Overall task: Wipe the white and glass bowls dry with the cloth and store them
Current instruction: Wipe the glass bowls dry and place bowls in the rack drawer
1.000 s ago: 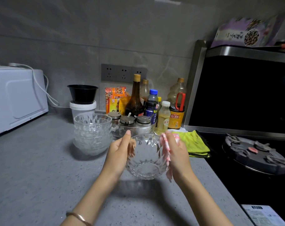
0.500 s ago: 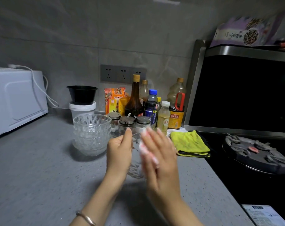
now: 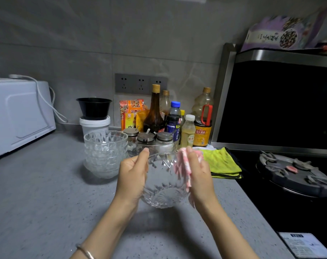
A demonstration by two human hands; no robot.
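I hold a cut-glass bowl point(image 3: 163, 186) above the grey counter, tilted with its opening toward the wall. My left hand point(image 3: 131, 174) grips its left rim, thumb up at the edge. My right hand point(image 3: 200, 174) presses a pink and white cloth point(image 3: 184, 165) against the bowl's right side, fingers curled round the cloth. A stack of several matching glass bowls point(image 3: 105, 152) stands on the counter to the left. No white bowl is visible.
A white microwave point(image 3: 18, 116) sits far left. Behind stand a black bowl on a white tub point(image 3: 94, 116), bottles and spice jars point(image 3: 155, 128). A folded yellow cloth point(image 3: 221, 162) lies right of my hands, beside the black stove point(image 3: 293, 172).
My right hand swept across the front of the bowl with the cloth, then returned to the bowl's right side. The bowl stays in my left hand.
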